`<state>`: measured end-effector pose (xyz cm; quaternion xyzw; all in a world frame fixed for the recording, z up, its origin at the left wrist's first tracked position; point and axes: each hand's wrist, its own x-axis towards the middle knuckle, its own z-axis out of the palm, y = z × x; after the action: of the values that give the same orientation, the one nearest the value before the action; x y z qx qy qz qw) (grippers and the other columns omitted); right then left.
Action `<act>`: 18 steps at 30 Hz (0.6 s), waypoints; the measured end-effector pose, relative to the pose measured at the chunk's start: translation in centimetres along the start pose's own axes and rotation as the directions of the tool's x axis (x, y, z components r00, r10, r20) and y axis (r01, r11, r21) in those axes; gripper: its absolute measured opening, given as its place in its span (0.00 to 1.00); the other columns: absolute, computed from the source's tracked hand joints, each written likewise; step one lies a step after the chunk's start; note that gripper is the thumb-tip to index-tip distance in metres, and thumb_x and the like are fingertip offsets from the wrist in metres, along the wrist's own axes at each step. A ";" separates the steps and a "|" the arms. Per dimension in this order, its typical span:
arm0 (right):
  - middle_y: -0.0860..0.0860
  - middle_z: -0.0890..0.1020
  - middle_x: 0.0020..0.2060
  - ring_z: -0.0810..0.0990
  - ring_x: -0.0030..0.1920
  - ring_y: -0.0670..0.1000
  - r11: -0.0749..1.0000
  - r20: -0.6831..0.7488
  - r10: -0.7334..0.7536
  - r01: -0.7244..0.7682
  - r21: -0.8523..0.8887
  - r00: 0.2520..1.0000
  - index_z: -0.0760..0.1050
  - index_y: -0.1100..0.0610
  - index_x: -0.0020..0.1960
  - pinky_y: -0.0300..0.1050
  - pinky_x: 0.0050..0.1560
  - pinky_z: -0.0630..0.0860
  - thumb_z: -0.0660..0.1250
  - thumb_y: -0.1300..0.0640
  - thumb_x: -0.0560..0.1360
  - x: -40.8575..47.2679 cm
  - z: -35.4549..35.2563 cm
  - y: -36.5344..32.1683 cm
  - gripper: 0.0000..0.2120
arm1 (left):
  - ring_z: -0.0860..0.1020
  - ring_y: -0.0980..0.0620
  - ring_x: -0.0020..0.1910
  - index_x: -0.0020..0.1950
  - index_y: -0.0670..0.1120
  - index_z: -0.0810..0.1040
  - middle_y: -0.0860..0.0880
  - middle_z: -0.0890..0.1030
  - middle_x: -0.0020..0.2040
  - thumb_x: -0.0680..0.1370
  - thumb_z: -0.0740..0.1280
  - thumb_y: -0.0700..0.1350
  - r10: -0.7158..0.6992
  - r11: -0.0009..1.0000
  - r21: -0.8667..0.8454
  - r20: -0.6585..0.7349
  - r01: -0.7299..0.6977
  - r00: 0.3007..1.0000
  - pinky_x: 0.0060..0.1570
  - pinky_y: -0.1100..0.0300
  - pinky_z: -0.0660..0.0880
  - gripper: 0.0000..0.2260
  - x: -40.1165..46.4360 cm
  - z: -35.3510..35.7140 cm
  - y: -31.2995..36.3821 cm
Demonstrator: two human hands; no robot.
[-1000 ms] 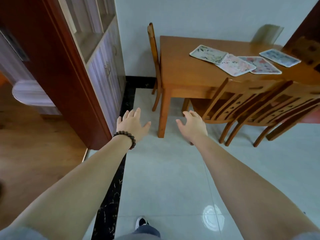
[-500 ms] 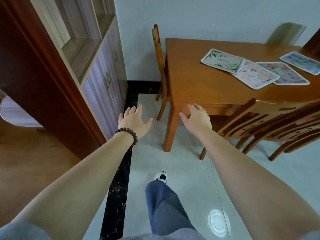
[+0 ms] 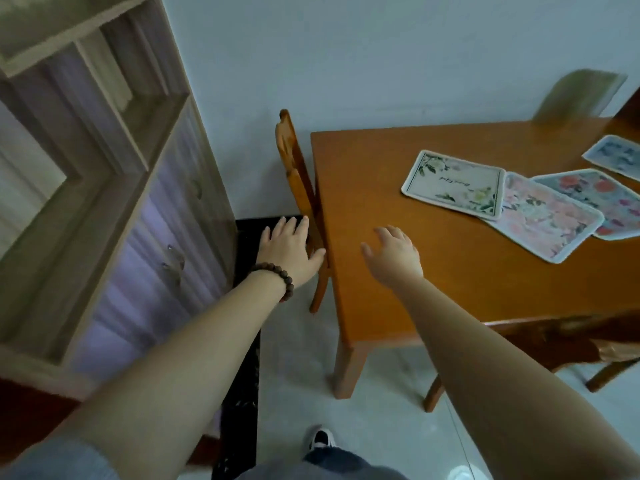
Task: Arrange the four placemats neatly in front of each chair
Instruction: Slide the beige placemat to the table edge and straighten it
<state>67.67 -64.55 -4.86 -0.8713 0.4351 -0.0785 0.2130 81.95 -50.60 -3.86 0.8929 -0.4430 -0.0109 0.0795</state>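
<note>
The right hand (image 3: 394,258) is hovering over the near part of the wooden bench (image 3: 433,271), fingers apart and holding nothing. The left hand (image 3: 289,249) is reaching beside the bench's left edge, fingers spread, in front of a chair (image 3: 294,174). Farther right, 4 placemats (image 3: 519,199) are lying on the bench, 3 overlapping and the blue 1 (image 3: 616,155) apart.

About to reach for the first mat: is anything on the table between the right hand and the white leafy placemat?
Nothing visible. The right hand hovers open over bare table, and only clear wood lies between it and the white leafy placemat, whose right edge overlaps the pink placemat.
</note>
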 end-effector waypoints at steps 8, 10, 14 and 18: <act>0.54 0.61 0.75 0.55 0.75 0.55 0.992 -0.049 0.125 -0.126 -0.018 0.991 0.61 0.53 0.74 0.57 0.73 0.55 0.57 0.42 0.79 9.9 -1.2 2.4 0.27 | 0.52 0.46 0.76 0.78 0.49 0.50 0.46 0.57 0.77 0.77 0.53 0.65 0.108 0.994 -0.013 0.049 -0.108 0.993 0.72 0.46 0.48 0.35 13.1 1.6 1.9; 0.54 0.62 0.75 0.55 0.75 0.55 0.987 -0.069 0.162 -0.163 -0.015 0.984 0.61 0.53 0.74 0.57 0.73 0.55 0.57 0.42 0.79 11.5 -1.3 3.2 0.27 | 0.51 0.47 0.76 0.78 0.49 0.50 0.46 0.56 0.77 0.77 0.53 0.65 0.152 0.988 -0.013 0.063 -0.152 0.986 0.73 0.46 0.48 0.34 15.7 2.2 2.5; 0.54 0.62 0.74 0.55 0.75 0.55 0.966 -0.123 0.256 -0.259 -0.009 0.959 0.62 0.52 0.74 0.57 0.73 0.55 0.57 0.41 0.78 14.8 -1.4 4.8 0.27 | 0.50 0.47 0.76 0.78 0.50 0.50 0.47 0.56 0.78 0.77 0.53 0.64 0.249 0.969 -0.030 0.098 -0.247 0.964 0.73 0.45 0.48 0.34 21.5 3.2 4.4; 0.54 0.63 0.74 0.57 0.74 0.55 0.929 -0.175 0.362 -0.369 -0.008 0.916 0.63 0.53 0.73 0.57 0.73 0.56 0.58 0.42 0.78 17.9 -1.6 6.3 0.27 | 0.50 0.47 0.76 0.78 0.50 0.51 0.47 0.56 0.78 0.77 0.53 0.64 0.373 0.928 -0.057 0.110 -0.368 0.921 0.73 0.45 0.48 0.33 27.8 4.3 6.6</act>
<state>73.51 -82.60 -7.05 -0.7689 0.6083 -0.1024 0.1681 93.29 -77.15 -5.65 0.7893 -0.6074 -0.0565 0.0692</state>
